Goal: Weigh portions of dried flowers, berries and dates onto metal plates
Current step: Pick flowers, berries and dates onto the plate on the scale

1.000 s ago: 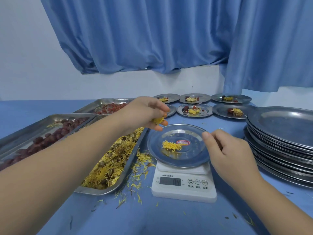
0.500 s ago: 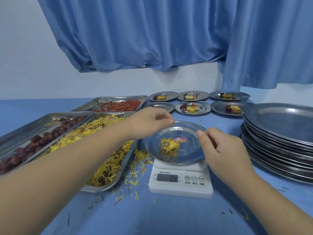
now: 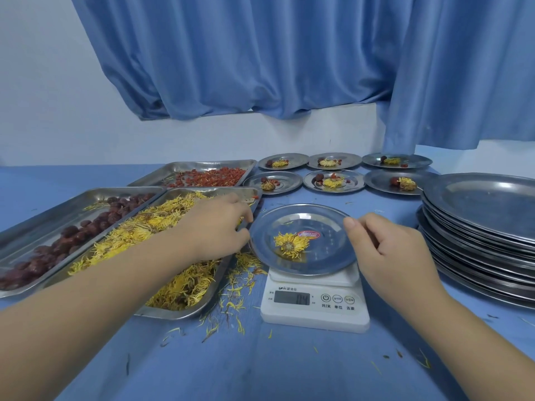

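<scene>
Between both hands, weighing plate (image 3: 327,256) holds flowers (image 3: 289,246) only; right hand (image 3: 388,253) pinches its rim, left hand (image 3: 220,227) grip unclear; six filled plates (image 3: 333,180) beyond.

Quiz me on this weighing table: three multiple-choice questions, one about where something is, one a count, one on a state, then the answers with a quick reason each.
1. Where is the plate with the red sticker? A: on the white scale. B: on the plate stack. C: in the date tray.
2. How many filled plates stand at the back? A: four. B: six. C: eight.
3. What does the plate on the scale hold? A: nothing. B: flower, berries and a date. C: only a yellow flower.
Answers: 1 A, it rests on the scale. 2 B, two rows of three. 3 C, one flower lies there, nothing else.
</scene>
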The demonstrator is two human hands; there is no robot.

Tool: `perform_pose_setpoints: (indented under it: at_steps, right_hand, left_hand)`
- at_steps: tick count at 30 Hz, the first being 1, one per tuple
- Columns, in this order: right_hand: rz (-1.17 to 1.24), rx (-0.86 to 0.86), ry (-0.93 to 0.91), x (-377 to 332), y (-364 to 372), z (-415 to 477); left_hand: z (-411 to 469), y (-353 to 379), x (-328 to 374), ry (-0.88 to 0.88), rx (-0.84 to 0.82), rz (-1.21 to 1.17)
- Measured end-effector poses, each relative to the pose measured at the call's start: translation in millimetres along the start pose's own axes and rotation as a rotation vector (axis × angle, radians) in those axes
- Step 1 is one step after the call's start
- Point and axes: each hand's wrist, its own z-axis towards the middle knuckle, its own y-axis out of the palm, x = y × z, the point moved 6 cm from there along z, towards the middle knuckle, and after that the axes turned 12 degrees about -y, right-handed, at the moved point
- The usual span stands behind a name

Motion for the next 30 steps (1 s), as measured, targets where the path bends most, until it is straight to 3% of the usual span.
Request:
perform_pose_setpoints:
  at_steps: [4, 11, 16, 21, 24, 30]
  right_hand:
    - [-0.032, -0.073, 0.014, 4, 5, -1]
    - [-0.115, -0.519, -0.150, -3, 27, -8]
    - [-0.187, -0.506, -0.185, 0, 22, -5]
    - [-0.226, -0.539, -0.167, 1, 16, -5]
    - [-0.197, -0.505, -0.109, 4, 9, -3]
    - [-0.118, -0.300, -0.090, 0, -3, 0]
  left_hand:
    - [0, 5, -6, 0.006, -0.036, 0.061]
    - [-5, 29, -3, 0.114, -0.186, 0.212]
    - [-5, 43, 1, 0.136, -0.246, 0.355]
    - [-3, 43, 3, 0.154, -0.210, 0.336]
    - [-4, 34, 3, 0.190, -0.095, 0.240]
    - [-11, 9, -8, 0.171, -0.036, -0.046]
